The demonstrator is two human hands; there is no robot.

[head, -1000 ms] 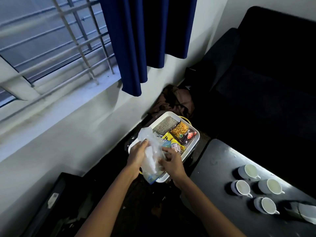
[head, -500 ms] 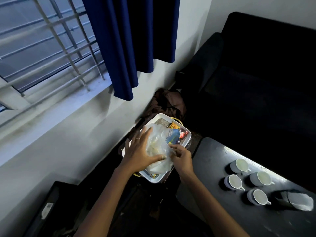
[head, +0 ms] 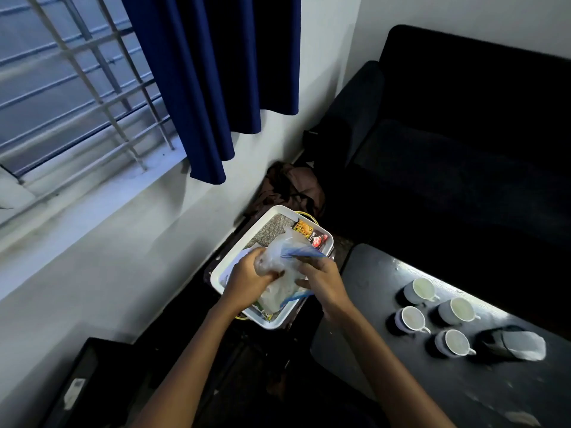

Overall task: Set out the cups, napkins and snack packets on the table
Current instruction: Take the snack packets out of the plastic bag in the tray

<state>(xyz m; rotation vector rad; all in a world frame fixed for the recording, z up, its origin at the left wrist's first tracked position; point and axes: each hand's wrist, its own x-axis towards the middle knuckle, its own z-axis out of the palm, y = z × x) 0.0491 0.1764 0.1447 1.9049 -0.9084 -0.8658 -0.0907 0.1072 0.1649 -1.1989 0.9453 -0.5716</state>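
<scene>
**Both hands on a clear plastic bag over the white tray**

A clear plastic bag (head: 279, 267) with a blue strip along its edges sits above the white tray (head: 230, 261), gripped from both sides. The left hand (head: 248, 278) comes in from the near left, fingers curled into the bag's left side. The right hand (head: 321, 281) comes in from the near right, fingers closed on the bag's right edge just under the blue strip. Whatever is in the bag looks pale, but I cannot tell what it is.

The tray holds a snack packet (head: 310, 234) with orange and red print at its far right corner, partly hidden by the bag, and a grey woven mat (head: 272, 228) at its far end. More packet edges peek out at the near end under the bag.

To the right, the dark table (head: 370, 273) carries four white cups (head: 421, 290), grouped close together and upright, with a dark pouch with a pale end (head: 513, 342) lying just right of them.
</scene>
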